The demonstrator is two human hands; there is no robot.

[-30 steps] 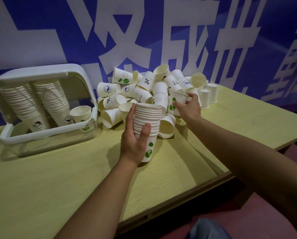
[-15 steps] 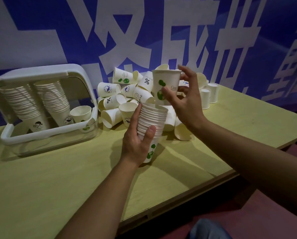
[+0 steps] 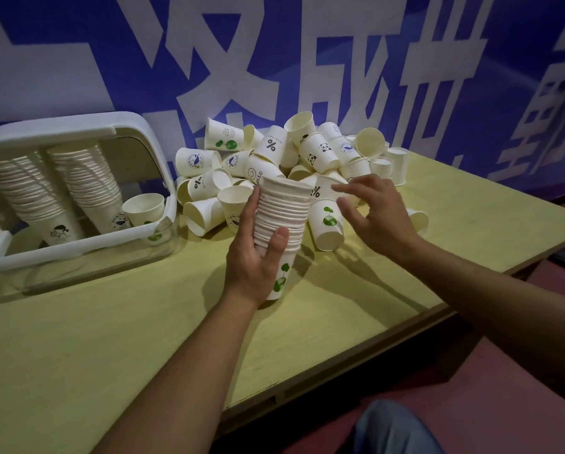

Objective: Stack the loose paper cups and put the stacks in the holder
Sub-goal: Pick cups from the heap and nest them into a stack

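Left hand (image 3: 258,257) is gripping the paper cup stack (image 3: 282,221), thumb wrapped round; right hand (image 3: 377,217) is hovering just right, fingers spread, holding nothing.

Bare table (image 3: 110,339) fills the lower left of the frame; the cup pile (image 3: 284,158) crowds upper centre, holder (image 3: 77,191) blocks upper left.

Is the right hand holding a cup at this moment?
No. The right hand hovers with spread fingers beside the stack of cups, which the left hand grips.
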